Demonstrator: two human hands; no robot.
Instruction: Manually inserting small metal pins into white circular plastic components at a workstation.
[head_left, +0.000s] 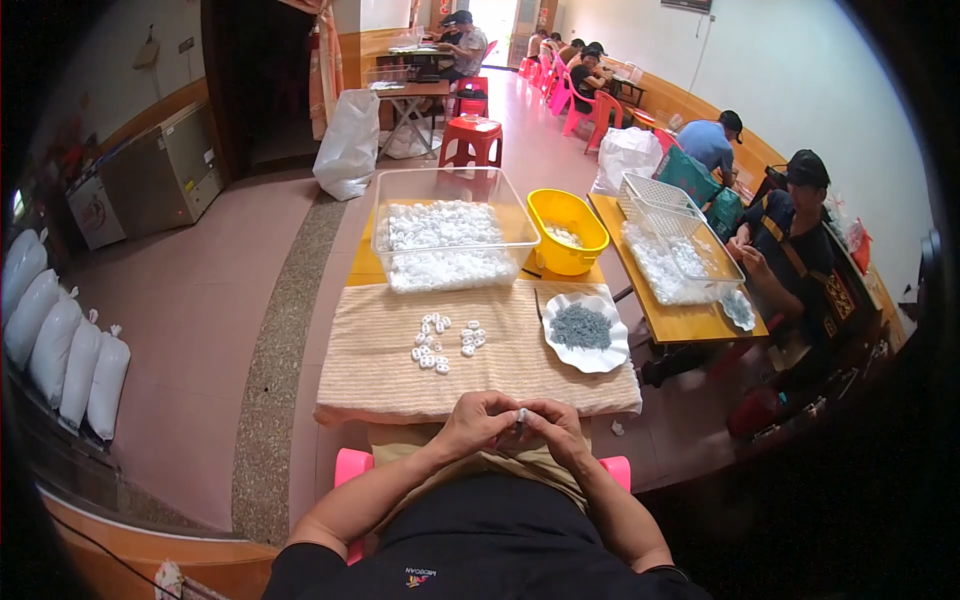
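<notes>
My left hand [474,422] and my right hand [558,432] meet over my lap, just off the near edge of the table. Fingertips of both are closed on a small white plastic piece [521,414], whose details are too small to make out. Beyond them, several white oval plastic pieces with dark openings [430,358] lie in loose groups on a striped beige towel [370,380]. To their right, a white wavy-rimmed plate [612,356] holds a heap of small grey-blue parts [582,327].
A clear plastic bin [520,225] full of white pieces stands at the table's back, beside a yellow tub [568,258]. On the right, a person [795,235] works at another table [725,325]. Filled white sacks [105,385] line the left; a red stool [472,135] stands beyond.
</notes>
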